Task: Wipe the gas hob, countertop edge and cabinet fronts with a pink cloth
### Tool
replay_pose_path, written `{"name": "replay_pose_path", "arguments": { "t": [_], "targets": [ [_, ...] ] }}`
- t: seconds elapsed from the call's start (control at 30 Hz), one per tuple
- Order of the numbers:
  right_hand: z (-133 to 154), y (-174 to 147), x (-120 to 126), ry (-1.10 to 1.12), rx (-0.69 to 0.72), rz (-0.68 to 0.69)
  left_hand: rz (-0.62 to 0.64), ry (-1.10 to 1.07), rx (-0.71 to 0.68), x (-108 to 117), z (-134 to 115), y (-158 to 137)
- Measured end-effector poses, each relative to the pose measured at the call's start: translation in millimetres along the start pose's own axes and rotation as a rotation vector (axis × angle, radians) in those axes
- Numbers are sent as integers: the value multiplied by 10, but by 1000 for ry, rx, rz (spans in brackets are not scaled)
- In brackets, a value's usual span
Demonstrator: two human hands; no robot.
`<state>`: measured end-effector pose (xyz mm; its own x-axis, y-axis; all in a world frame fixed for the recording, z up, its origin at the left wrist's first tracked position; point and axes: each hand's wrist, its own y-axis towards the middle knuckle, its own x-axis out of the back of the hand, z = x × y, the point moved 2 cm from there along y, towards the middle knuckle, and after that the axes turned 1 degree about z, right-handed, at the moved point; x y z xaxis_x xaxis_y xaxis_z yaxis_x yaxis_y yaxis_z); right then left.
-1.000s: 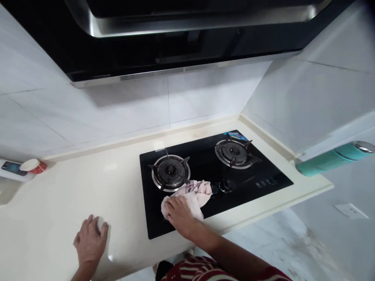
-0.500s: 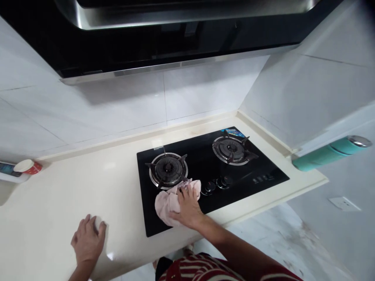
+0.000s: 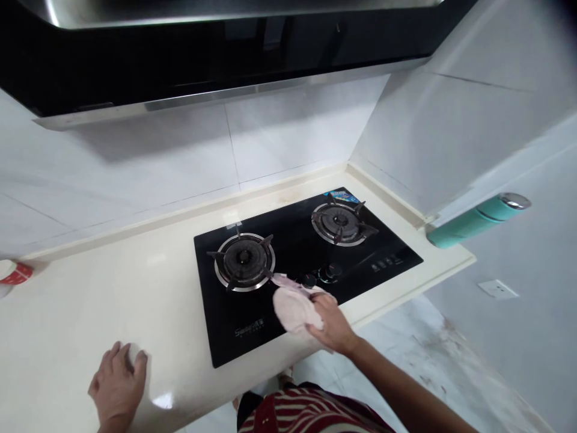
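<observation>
My right hand [image 3: 334,325] grips a pale pink cloth [image 3: 294,308] at the front edge of the black glass gas hob [image 3: 295,234]. The cloth is bunched, and its far end reaches toward the left burner [image 3: 244,257], close to one of the pan-support prongs. Just beyond my fingers are the control knobs [image 3: 332,271], one of them partly behind the cloth. My left hand [image 3: 118,380] rests on the cream countertop [image 3: 139,288] left of the hob, fingers apart and holding nothing.
A teal flask [image 3: 473,222] stands at the counter's right end, beside the wall. The range hood [image 3: 216,66] hangs low over the back. A red and white paper cup [image 3: 17,273] is at the far left edge. A wall socket [image 3: 498,289] sits lower right.
My right hand has drawn the cloth rightward along the hob's front, uncovering the lettering at the front left. My left hand stays on the counter. The view has turned slightly right.
</observation>
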<state>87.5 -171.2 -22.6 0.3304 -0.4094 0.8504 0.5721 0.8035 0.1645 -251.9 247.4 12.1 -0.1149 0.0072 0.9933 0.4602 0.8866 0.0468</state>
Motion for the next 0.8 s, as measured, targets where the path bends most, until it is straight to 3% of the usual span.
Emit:
{"name": "replay_pose_path", "arguments": {
  "t": [0.13,0.23,0.3,0.4,0.5,0.6,0.7,0.8],
  "targets": [
    [-1014,-427,505,-109,-165,-61,16,-3,7,-5,-3,1],
    [-1728,-557,884,-210,-447,-245,9,-13,20,-25,15,1],
    [-2073,-569,1096,-240,-627,-356,-3,-20,11,-31,19,-1],
    [-2330,-521,1305,-262,-770,-447,-2,-22,-2,-13,-7,-5],
    [-2348,-465,1345,-293,-787,-414,20,-15,14,20,-50,-4],
    [-2196,-464,1213,-313,-759,-368,24,-13,8,30,-74,4],
    [-1831,-489,934,-320,-716,-351,9,-15,-18,13,-70,9],
    [-1214,-459,570,-325,-624,-353,-11,-16,-34,-4,-65,6]
  ]
}}
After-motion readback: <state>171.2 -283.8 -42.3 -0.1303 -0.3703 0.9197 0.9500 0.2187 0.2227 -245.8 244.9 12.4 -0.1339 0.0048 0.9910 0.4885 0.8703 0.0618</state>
